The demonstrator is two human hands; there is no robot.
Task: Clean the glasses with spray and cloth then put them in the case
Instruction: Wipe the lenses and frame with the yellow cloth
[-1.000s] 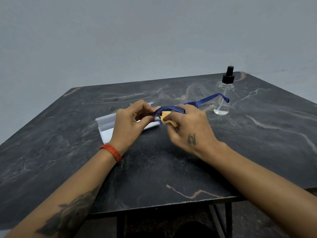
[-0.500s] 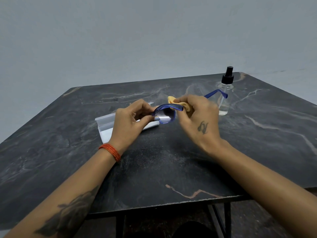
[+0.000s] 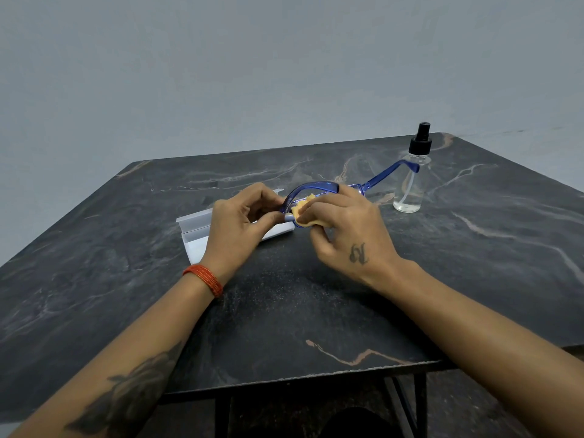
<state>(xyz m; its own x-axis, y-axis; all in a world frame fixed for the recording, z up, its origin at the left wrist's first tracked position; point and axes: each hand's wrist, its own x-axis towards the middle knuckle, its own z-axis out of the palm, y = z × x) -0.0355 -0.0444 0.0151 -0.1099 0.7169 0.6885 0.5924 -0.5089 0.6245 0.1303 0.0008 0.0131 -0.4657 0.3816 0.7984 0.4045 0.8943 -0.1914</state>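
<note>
Blue-framed glasses are held above the table's middle, one temple arm stretching right toward the bottle. My left hand pinches the frame's left end between thumb and fingers. My right hand pinches a small yellow cloth against the left lens. A clear spray bottle with a black pump top stands upright at the right. An open white case lies on the table behind my left hand, partly hidden by it.
The dark marble-patterned table has its front edge near me and black metal legs below. A plain grey wall rises behind it. The bottle stands near the far right corner.
My right hand with the cloth has come back down from the frame's top to the left lens. My left hand has stayed in place holding the frame.
</note>
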